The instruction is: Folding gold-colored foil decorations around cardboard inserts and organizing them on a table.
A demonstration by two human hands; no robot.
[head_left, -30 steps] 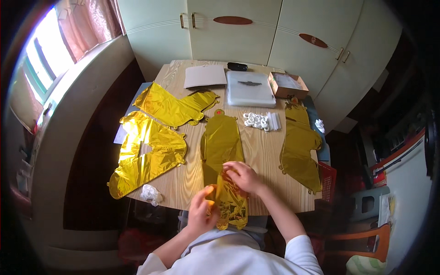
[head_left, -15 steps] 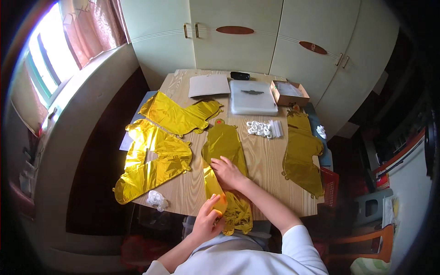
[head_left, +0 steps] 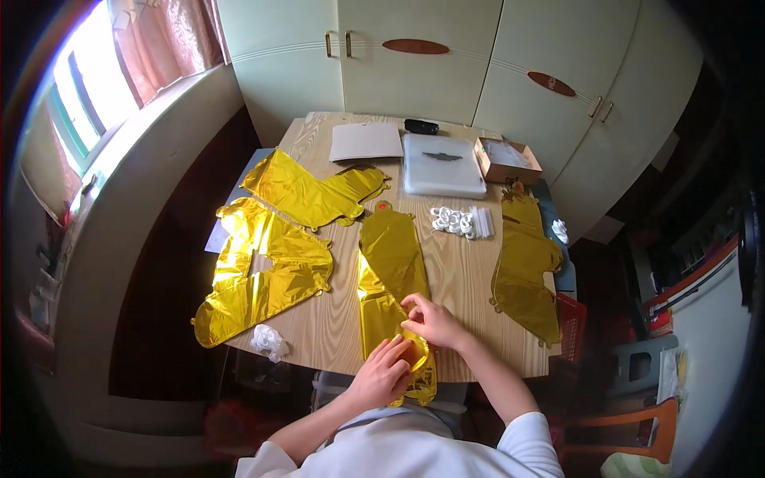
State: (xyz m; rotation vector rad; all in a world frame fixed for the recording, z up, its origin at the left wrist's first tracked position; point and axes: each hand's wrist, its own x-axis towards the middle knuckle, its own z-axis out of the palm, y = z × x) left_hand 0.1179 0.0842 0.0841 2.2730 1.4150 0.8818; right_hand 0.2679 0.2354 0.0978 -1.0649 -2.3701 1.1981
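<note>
One long, gold foil shape (head_left: 390,247) lay, in the head view, down the middle of the pale wood-grain tabletop (head_left: 462,275), partly folded over, its near end past the edge. The left grip (head_left: 381,376) rested on it released, fingers straight. The right grip (head_left: 434,324) curled at the fold; whether it pinched foil could not be told. Small white curled pieces (head_left: 452,221) sat beyond, to the right.

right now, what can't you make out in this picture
All in the head view:
Part of the gold foil balloon: covered by the left hand.
Whether the right hand pinches it: hidden by the hand itself.
Bottom of the cardboard box: hidden by clear plastic inside.
Outside the window: washed out by glare.
</note>
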